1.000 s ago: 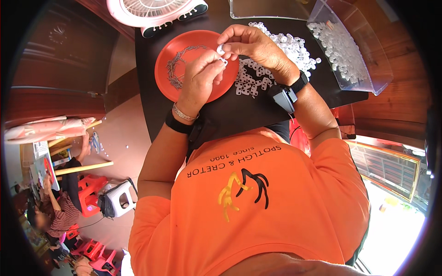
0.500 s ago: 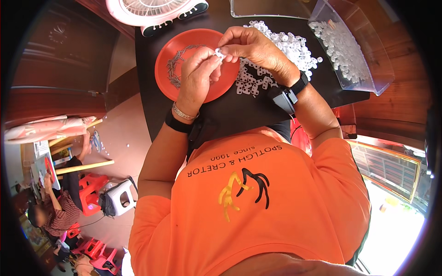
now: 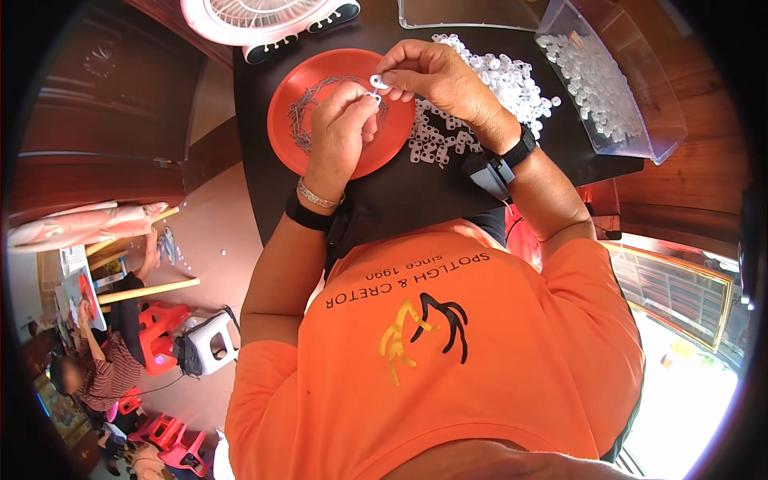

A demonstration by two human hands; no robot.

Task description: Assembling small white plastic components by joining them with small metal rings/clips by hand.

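Observation:
Over the red plate [image 3: 390,152], my left hand [image 3: 340,128] pinches a small white plastic piece [image 3: 373,98] at its fingertips. My right hand [image 3: 436,78] is closed on another small white plastic piece [image 3: 378,82], held just above the first. A thin line joins the two pieces, perhaps a pin; it is too small to be sure. Thin grey metal pins [image 3: 302,120] lie in the plate, partly behind my left hand. Close to my right wrist, flat white pieces with holes [image 3: 432,150] are spread on the dark table [image 3: 384,204].
A pile of rounded white pieces [image 3: 512,84] lies beyond my right hand. To its right stands a clear plastic bin [image 3: 652,120] with more white pieces. A pink and white fan [image 3: 268,20] stands at the back left. A person [image 3: 112,372] sits far left near red stools [image 3: 160,336].
The white pieces, close together before, now show a small gap between them. My right fingers have shifted slightly up and left, while my left hand has barely moved.

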